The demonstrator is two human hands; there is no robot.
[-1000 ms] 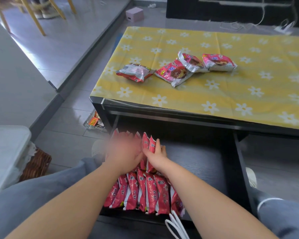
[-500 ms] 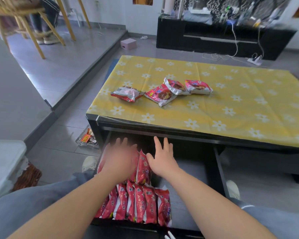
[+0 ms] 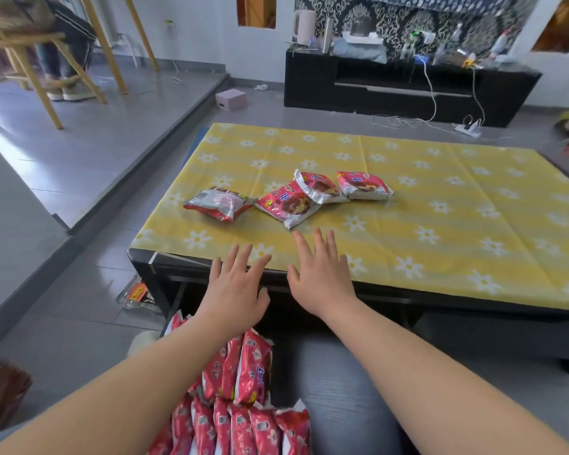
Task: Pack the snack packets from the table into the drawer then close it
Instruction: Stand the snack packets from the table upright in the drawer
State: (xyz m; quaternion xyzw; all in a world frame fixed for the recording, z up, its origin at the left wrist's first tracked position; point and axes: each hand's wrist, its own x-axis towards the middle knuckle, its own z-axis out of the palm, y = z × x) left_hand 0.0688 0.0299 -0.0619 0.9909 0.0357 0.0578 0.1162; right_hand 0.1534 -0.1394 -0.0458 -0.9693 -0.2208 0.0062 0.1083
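From my remote seat, the biggest thing in view is the worktop, covered in a yellow cloth with white flowers. Below its near edge the drawer stands pulled out towards me. Its left side holds the packed packets, red and standing on edge in two rows, while the right side shows bare grey floor.

Both hands are released, fingers straight and spread, holding nothing. The left hand hovers over the worktop's near edge and the right hand is just beside it, slightly further in, fingertips near the closest snack.

Four snacks lie on the cloth in a loose line. The leftmost packet sits face down, a little apart. The second packet is partly under the third packet, and the fourth packet touches that one on the right.

I judge the job well over halfway: most packets are already in, these four are left to carry down, and the drawer is not yet closed.
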